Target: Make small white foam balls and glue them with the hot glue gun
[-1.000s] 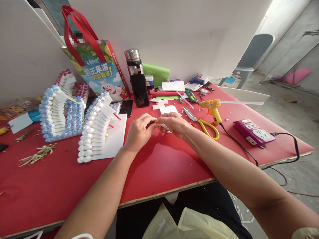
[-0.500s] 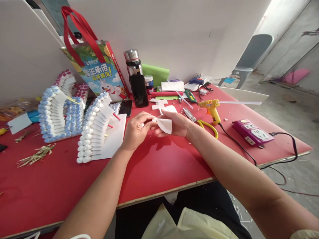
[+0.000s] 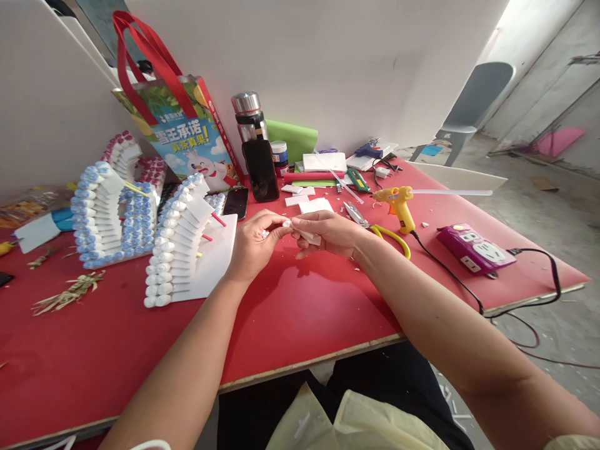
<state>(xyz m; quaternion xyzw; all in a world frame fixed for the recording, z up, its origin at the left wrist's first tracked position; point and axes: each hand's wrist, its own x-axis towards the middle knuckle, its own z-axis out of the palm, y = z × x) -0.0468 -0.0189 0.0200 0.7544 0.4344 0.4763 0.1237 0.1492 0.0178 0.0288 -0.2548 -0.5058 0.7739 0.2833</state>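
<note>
My left hand (image 3: 254,245) pinches the end of a small white piece of paper (image 3: 311,238) between thumb and finger. From the other side my right hand (image 3: 334,231) closes round the same paper, which now looks rolled or folded; its far part is hidden by the fingers. Another small white bit shows in the curl of my left fingers. Left of my hands stands a curved white model (image 3: 180,250) edged with rows of white rolled paper buds. Behind it is a similar one with blue-tipped buds (image 3: 96,215).
Yellow-handled pliers (image 3: 391,242), a yellow glue gun (image 3: 398,206) and a purple power strip (image 3: 475,250) with cords lie to the right. At the back are a phone (image 3: 260,170), a steel bottle (image 3: 247,112), white scraps (image 3: 315,205) and a printed bag (image 3: 187,134).
The paper flared out as a loose flap before; now it is wrapped tighter and mostly covered by my right fingers. My right hand has curled over it and moved slightly left.
</note>
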